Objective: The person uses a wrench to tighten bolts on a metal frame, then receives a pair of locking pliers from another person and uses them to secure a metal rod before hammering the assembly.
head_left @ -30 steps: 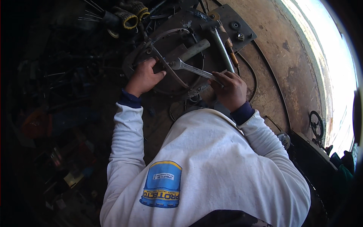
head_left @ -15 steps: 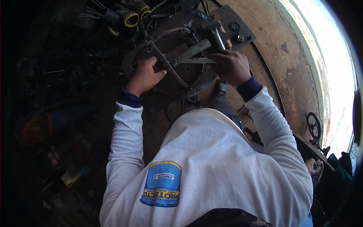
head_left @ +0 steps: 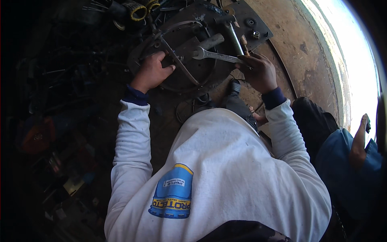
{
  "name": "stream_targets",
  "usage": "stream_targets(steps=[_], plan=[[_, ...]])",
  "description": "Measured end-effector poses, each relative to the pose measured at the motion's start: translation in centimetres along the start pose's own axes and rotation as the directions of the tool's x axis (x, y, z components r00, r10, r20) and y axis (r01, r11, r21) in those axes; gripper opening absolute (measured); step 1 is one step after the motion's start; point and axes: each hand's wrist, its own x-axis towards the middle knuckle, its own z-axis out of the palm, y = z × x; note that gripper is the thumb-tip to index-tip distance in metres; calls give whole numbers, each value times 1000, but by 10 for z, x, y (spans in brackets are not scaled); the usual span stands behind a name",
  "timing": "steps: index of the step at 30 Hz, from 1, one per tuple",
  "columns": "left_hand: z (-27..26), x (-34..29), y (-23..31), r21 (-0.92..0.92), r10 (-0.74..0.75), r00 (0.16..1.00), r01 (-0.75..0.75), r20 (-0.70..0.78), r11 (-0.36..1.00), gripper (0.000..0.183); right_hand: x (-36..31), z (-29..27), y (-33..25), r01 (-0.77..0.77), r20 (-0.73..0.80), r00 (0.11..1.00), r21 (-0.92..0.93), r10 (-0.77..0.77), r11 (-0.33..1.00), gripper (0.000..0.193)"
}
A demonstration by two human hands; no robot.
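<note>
In my right hand (head_left: 260, 72) is a steel open-ended wrench (head_left: 221, 56), pinched near its far-right end. Its open jaw points left, a short gap from a bolt (head_left: 180, 59) on a curved metal bar (head_left: 181, 66). My left hand (head_left: 151, 74) is curled at the left side of this round metal frame. The thumb sticks out to the right; the other fingers are partly hidden, and what they grip does not show. A hammer (head_left: 234, 38) lies just beyond my right hand. Left of the hammer, a short metal tube (head_left: 211, 41) rests on the dark workpiece.
A dark metal plate (head_left: 262, 24) carries a washer-like ring (head_left: 250, 21) and a nut (head_left: 256, 34). Work gloves (head_left: 137, 11) sit at the far left. Dark clutter fills the left side. At the right, a person in blue (head_left: 338, 153) is close to my elbow.
My right hand has moved right and slightly nearer, drawing the wrench jaw away from the bar and turning its flat face into view. A person in blue has come in close at the right.
</note>
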Motion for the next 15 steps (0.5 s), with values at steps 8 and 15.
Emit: stream_targets(steps=[8,15], plan=[[-1,1,1,11,-37,999,37,5,999,30,-31,31,-52,-81,-125,988,111,95,991,23],[-2,-2,6,42,-26,1000,26,-11,999,29,-40,30,-70,-126,-56,990,98,132,987,28]])
